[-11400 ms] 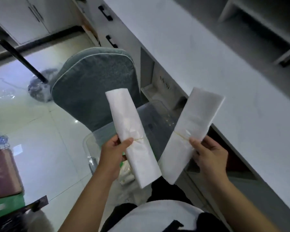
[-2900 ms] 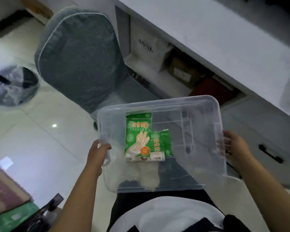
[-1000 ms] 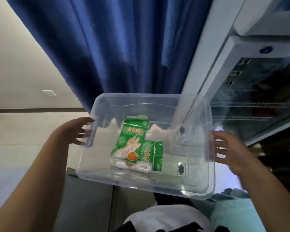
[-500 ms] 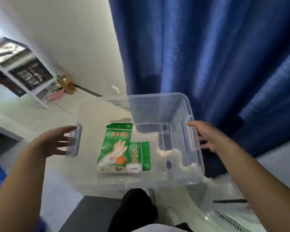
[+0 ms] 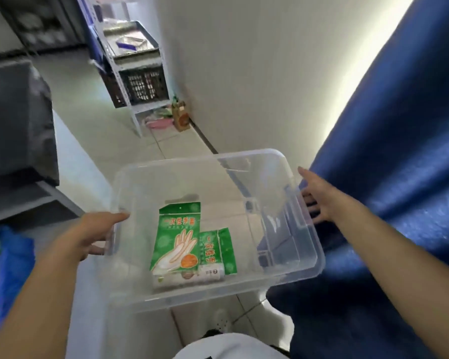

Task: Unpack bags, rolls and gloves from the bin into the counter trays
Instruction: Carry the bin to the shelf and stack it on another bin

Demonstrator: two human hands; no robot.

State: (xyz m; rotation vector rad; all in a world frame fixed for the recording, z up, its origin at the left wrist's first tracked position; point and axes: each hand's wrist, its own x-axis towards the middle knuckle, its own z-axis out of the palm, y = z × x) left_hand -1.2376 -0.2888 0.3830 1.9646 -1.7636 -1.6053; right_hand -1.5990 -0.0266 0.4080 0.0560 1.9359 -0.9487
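While carried above pale tiled floor (image 5: 130, 141), clear rectangular plastic bin (image 5: 192, 159) is gripped at both short ends: left hand (image 5: 88, 237) w/ thumb over rim, fingers curled under; right hand (image 5: 322, 195) likewise on opp. side. On bin bottom, nr centre: large green glove packet (image 5: 178, 242) lies flat, smaller green packet (image 5: 222, 250) touching its right edge, white roll (image 5: 192, 275) across their near ends. At right hangs blue curtain (image 5: 399, 177).
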